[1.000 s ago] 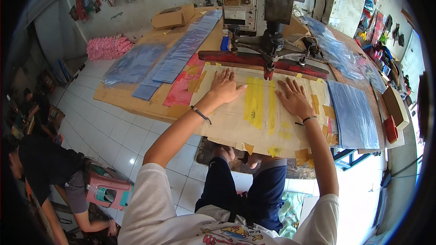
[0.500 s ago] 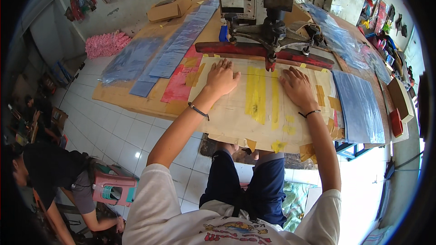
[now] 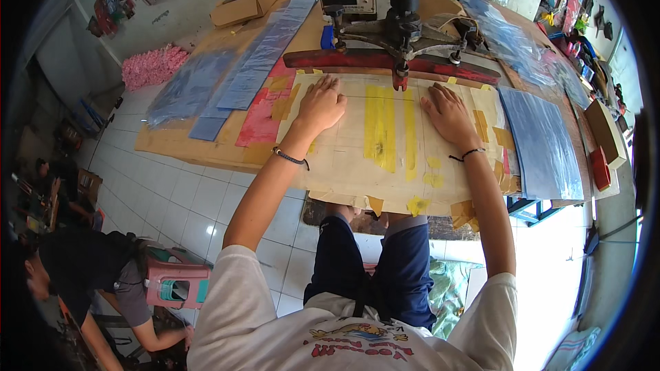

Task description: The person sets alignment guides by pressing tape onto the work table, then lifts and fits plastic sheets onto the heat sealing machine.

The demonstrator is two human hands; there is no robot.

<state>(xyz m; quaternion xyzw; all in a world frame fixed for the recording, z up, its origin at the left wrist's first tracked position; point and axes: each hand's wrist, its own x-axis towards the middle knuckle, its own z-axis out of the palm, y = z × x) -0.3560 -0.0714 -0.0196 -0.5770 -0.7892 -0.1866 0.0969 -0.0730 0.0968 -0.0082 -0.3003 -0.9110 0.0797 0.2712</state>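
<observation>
Cardboard covers the table (image 3: pixel 179 148), where a clear sheet (image 3: pixel 357 165) with yellow tape strips lies under the red press bar (image 3: pixel 344 59). Left hand (image 3: pixel 322 104) and right hand (image 3: pixel 447 108) both press flat on it, each grip fully spread, grasping nothing.

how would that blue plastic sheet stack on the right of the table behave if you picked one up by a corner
The blue plastic sheets look thin and glossy, so one would probably flop and drape rather than stay flat. They likely weigh little and may slide off each other, since the stack lies loose near the table edge. The right hand rests flat beside them, not gripping.
</observation>
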